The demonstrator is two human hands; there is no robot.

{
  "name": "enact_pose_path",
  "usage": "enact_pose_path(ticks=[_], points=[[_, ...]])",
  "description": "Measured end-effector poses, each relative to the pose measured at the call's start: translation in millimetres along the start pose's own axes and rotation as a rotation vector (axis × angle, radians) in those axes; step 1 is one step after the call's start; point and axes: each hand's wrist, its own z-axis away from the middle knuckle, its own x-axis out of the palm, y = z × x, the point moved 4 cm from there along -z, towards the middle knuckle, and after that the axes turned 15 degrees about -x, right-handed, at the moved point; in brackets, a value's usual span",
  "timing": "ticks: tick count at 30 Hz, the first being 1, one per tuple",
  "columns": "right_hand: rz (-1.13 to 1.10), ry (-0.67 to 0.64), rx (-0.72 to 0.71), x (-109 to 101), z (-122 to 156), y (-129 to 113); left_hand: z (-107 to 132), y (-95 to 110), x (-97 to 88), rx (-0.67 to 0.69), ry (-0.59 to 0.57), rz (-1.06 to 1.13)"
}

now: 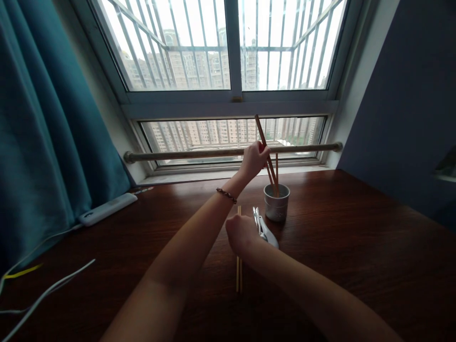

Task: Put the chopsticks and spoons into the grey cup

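My left hand (pixel 254 159), with a beaded bracelet at the wrist, is closed around brown chopsticks (pixel 262 135). They slant down into a grey metal cup (pixel 276 209), where another chopstick (pixel 277 166) stands upright. Lower down, my right hand (pixel 242 235) is curled over a pair of pale chopsticks (pixel 239 275) that point toward me along the table; its fingertips are hidden. Just right of that hand lie a white spoon (pixel 270 232) and shiny metal utensils (pixel 257 219), partly covered by it.
The dark wooden table (pixel 338 247) reaches the window, where a metal rail (pixel 199 154) crosses behind my left hand. At left are a white power strip (pixel 109 209), loose white cables (pixel 53 287), a yellow strip (pixel 23 271) and a teal curtain (pixel 39 118).
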Motion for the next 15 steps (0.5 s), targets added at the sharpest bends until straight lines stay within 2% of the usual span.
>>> enact_pose_path(ticks=[3,6,10,15], points=[[0.004,0.008,-0.022,12,-6,7,-6,-3,0.0,0.000,0.026,-0.049],[0.003,0.019,-0.016,15,-7,7,-5,-9,2.9,-0.007,0.015,-0.086],[-0.020,-0.012,0.017,18,-9,6,6,-21,9.6,-0.056,-0.020,-0.096],[-0.036,-0.035,0.028,24,-10,8,23,-40,12.5,-0.180,-0.005,-0.046]])
